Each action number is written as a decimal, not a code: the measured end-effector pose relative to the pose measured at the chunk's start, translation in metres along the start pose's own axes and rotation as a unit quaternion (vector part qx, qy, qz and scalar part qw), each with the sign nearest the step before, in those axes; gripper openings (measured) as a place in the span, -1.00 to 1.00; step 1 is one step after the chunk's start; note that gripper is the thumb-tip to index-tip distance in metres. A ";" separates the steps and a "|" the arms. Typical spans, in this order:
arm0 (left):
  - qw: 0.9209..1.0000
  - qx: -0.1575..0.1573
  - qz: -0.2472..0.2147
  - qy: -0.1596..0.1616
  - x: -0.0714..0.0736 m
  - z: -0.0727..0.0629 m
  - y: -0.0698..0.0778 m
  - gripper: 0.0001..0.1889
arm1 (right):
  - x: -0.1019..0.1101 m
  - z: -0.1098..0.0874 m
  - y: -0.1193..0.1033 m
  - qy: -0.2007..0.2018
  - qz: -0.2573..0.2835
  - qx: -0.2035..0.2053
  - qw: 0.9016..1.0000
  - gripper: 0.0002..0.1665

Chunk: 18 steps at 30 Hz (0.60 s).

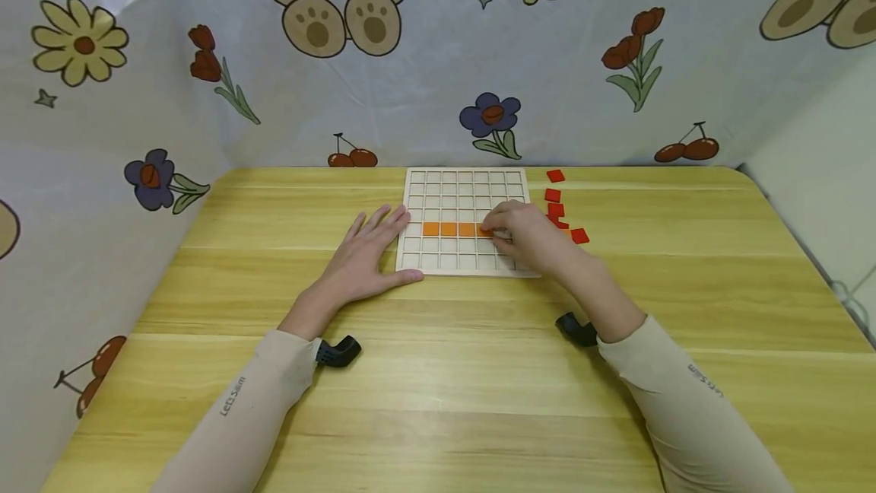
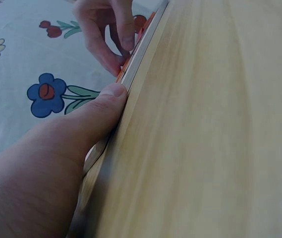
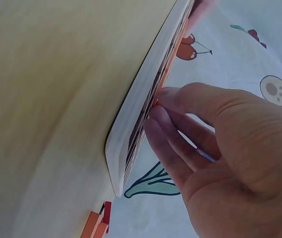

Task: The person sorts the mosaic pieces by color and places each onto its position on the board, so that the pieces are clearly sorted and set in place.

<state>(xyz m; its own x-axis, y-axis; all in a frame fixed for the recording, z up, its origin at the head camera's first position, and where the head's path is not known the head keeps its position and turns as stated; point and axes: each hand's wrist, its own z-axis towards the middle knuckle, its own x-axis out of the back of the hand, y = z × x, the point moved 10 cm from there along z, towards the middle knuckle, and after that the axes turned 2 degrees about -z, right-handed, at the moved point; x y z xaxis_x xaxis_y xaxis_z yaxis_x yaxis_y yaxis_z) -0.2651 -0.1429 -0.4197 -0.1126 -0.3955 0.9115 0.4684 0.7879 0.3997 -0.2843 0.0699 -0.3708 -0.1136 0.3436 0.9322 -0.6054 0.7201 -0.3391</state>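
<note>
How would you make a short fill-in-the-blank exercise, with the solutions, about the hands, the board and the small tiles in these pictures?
1. The row of tiles set in the grid board is ____ in colour.
2. In the head view, loose red tiles lie on the table to the ____ of the board.
3. The hand with its fingers spread at the board's edge is the person's ____ hand.

Missing words: orange; right; left.

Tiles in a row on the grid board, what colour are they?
The tiles are orange, seen best in the head view.
</note>
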 end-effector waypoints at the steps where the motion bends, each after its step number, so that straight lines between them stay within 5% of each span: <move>1: 1.000 0.002 0.000 0.000 0.000 0.000 0.000 0.12 | 0.000 0.000 -0.001 0.001 0.000 0.003 1.000 -0.71; 8: 1.000 0.009 0.003 -0.004 0.000 -0.002 -0.001 0.13 | 0.001 -0.002 -0.006 0.003 0.003 0.020 1.000 -0.73; 18: 1.000 -0.003 0.005 0.001 -0.001 0.001 -0.001 0.14 | 0.009 -0.010 0.007 0.011 0.021 -0.017 1.000 -0.74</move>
<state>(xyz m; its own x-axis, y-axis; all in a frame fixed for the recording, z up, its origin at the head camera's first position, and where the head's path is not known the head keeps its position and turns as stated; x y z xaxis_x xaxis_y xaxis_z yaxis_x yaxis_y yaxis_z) -0.2659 -0.1430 -0.4206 -0.1066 -0.3875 0.9157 0.4757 0.7888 0.3892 -0.2815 0.0846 -0.3659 -0.1211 0.3869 0.9141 -0.5725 0.7251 -0.3827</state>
